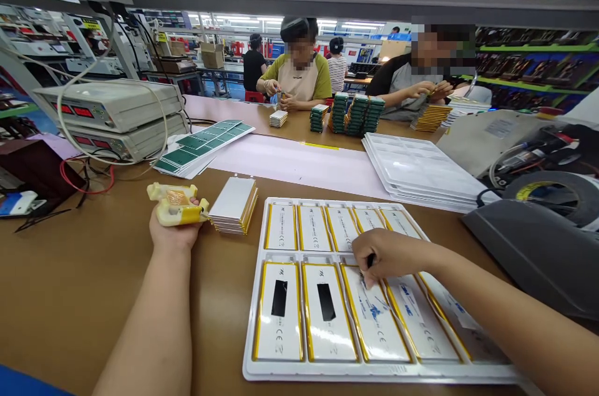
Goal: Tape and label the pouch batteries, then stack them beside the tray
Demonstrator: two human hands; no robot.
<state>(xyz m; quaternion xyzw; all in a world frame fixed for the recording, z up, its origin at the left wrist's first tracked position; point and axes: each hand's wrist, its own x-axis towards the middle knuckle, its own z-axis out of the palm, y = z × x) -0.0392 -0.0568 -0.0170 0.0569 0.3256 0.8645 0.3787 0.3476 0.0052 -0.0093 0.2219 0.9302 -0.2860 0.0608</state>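
Note:
My left hand (175, 231) is wrapped round a cream tape dispenser (180, 212) with yellow tape, beside a stack of white battery cells (233, 202). A white tray (250, 321) holds two rows of flat cells with yellow edges. Black patches (279, 298) lie on the two front-left cells. Over the third front cell (381, 327), my right hand (379, 255) is closed, fingertips pinched at its upper part; a small dark piece shows between the fingers. Printed film strips (407, 299) lie on the front cells further right.
Stacked meters (112, 115) with cables stand at the left, near green-and-white sheets (201, 146). White trays (412, 165) are stacked behind right. A black tape roll (552, 196) and grey equipment (524, 252) sit at the right. Two people work across the table.

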